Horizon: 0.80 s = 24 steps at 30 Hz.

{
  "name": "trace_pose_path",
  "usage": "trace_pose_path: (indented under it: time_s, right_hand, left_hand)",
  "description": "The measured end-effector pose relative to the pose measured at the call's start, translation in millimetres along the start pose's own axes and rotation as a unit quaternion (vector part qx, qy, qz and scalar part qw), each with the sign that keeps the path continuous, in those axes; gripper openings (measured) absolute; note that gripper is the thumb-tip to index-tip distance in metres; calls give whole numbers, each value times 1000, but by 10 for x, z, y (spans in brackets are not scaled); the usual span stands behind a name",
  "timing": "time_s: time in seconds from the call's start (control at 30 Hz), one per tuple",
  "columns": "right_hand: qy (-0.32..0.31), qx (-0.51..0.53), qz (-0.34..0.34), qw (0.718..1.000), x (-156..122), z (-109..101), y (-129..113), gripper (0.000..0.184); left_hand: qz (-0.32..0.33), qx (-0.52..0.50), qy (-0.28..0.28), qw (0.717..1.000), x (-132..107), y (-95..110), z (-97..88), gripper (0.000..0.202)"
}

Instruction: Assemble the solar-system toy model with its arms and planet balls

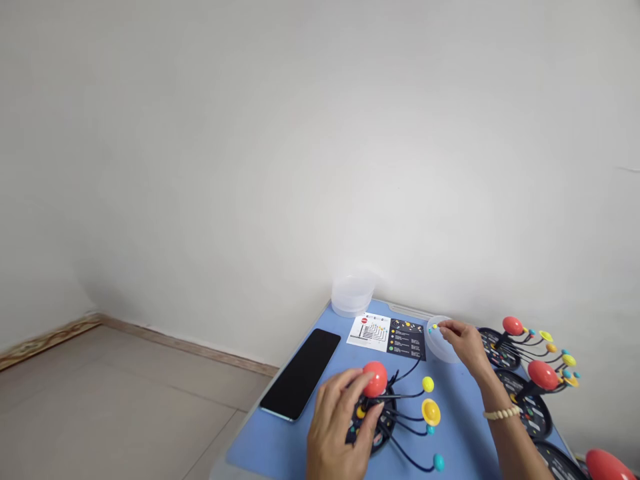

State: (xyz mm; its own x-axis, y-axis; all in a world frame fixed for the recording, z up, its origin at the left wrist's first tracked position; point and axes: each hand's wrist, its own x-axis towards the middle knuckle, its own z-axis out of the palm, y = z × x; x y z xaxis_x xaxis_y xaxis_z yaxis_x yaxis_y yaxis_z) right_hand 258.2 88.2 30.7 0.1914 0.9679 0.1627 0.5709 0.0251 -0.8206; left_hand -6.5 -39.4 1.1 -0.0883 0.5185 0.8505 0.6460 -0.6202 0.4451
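My left hand [343, 427] is wrapped round a solar system model [390, 443], its fingers at the red ball [376, 379] and the thumb lower down by the black post. Curved black arms spread to the right from this model. They carry a yellow ball [428, 384], a yellow ringed ball [431, 413] and teal balls [439, 462]; one arm at the back has a bare tip. My right hand [464, 343] is pinched over a round clear tub [445, 350]. Tiny yellow and blue balls show by its fingertips; whether they are held or lie in the tub, I cannot tell.
A dark-screened phone [301, 373] lies left on the blue table [270, 443]. Behind are a printed instruction sheet [370, 333] and another clear tub [353, 295] near the wall. Several similar models [543, 375] line the right edge, close to my right forearm.
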Motion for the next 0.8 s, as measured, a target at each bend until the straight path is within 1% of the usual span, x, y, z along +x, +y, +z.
trace_pose_path:
  time_s: [0.1, 0.17, 0.23, 0.3, 0.37, 0.4, 0.47, 0.6, 0.67, 0.8]
  right_hand:
    - [-10, 155, 2, 988, -147, -24, -62, 38]
    - [-6, 237, 17, 971, -231, -36, -65, 42]
    - [1, 303, 39, 952, -289, -47, -27, 45]
    - [11, 356, 62, 933, -319, -57, 41, 47]
    - [20, 396, 82, 914, -329, -69, 121, 49]
    - [25, 412, 90, 906, -329, -76, 159, 48]
    - [33, 438, 100, 893, -326, -96, 219, 46]
    - [47, 470, 105, 875, -323, -146, 277, 41]
    - [49, 476, 107, 871, -328, -157, 285, 40]
    - [48, 475, 111, 872, -351, -123, 280, 36]
  left_hand:
    - [-79, -42, -30, 996, -28, -76, 47, 41]
    - [-144, -94, -64, 983, -65, -95, 115, 46]
    - [-222, -160, -98, 957, -80, -88, 176, 55]
    - [-305, -217, -123, 919, -60, -69, 216, 68]
    - [-363, -251, -129, 888, -17, -59, 235, 78]
    - [-380, -259, -132, 878, 5, -61, 239, 79]
    - [-402, -256, -147, 867, 40, -73, 244, 73]
    - [-427, -213, -207, 854, 54, -94, 257, 52]
    - [-418, -189, -212, 863, 38, -96, 270, 41]
    - [-360, -134, -196, 902, -26, -117, 313, 19]
